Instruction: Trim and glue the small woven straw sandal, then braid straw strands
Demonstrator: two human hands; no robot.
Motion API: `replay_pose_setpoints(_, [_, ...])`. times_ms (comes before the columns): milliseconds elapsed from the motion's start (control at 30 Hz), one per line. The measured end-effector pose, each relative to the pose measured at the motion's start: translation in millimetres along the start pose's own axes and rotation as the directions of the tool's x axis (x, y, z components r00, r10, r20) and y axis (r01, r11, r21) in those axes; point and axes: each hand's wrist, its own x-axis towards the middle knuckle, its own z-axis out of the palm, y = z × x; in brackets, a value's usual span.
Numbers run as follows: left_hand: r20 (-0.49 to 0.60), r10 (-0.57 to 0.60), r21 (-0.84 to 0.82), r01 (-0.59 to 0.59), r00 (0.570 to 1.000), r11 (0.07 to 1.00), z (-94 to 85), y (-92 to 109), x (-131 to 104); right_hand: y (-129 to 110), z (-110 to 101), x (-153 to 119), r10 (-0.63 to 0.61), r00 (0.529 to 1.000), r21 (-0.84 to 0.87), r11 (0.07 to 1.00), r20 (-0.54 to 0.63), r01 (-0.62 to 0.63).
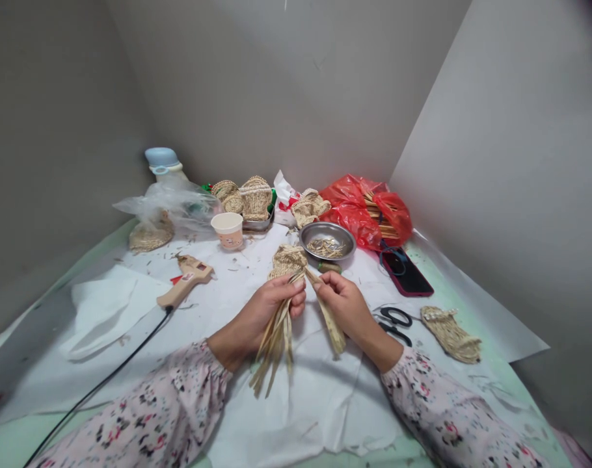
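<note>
Between my hands is a small woven straw piece [289, 260], its braided body pointing away from me and its loose strands [272, 344] hanging towards me. My left hand [279, 299] is closed around a bunch of these strands just below the weave. A broad flat straw strip [331, 325] is pinched in my right hand [342, 300], drawn off to the right of the others; its far end meets the weave. Just beyond the piece stands a metal bowl [350, 246] with short straw clippings in it. Black-handled scissors [396, 317] lie to the right of my right wrist.
On the left lies a glue gun [188, 283] with a black cord. A paper cup [228, 231], a clear plastic bag [179, 201] and woven pieces [255, 198] stand at the back. At right are a red bag [349, 208] of straw, a phone [410, 273] and another woven piece [452, 335].
</note>
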Motion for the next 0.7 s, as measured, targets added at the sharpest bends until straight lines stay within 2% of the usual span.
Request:
replay_pose_setpoints(167, [-0.025, 0.035, 0.074, -0.033, 0.999, 0.997, 0.6, 2.2, -0.5, -5.3, -2.0, -1.1, 0.004, 1.000, 0.054, 0.999, 0.016, -0.005])
replay_pose_setpoints(433, [-0.107, 0.061, 0.221, -0.036, 0.992, 0.975, -4.1, -5.6, 2.1, -9.3, -3.4, -4.5, 0.032, 0.985, 0.153, 0.986, 0.168, -0.058])
replay_pose_setpoints(600, [-0.093, 0.076, 0.308, -0.044, 0.993, 0.950, -3.7, -8.8, 2.4, -11.4, -2.0, -6.3, 0.018, 0.972, 0.164, 0.985, 0.232, -0.058])
replay_pose_setpoints(700, [-0.083, 0.070, 0.321, -0.040, 0.994, 0.946, -3.5, -9.1, 3.3, -12.3, -2.0, -6.0, 0.007, 0.974, 0.140, 0.989, 0.224, -0.039])
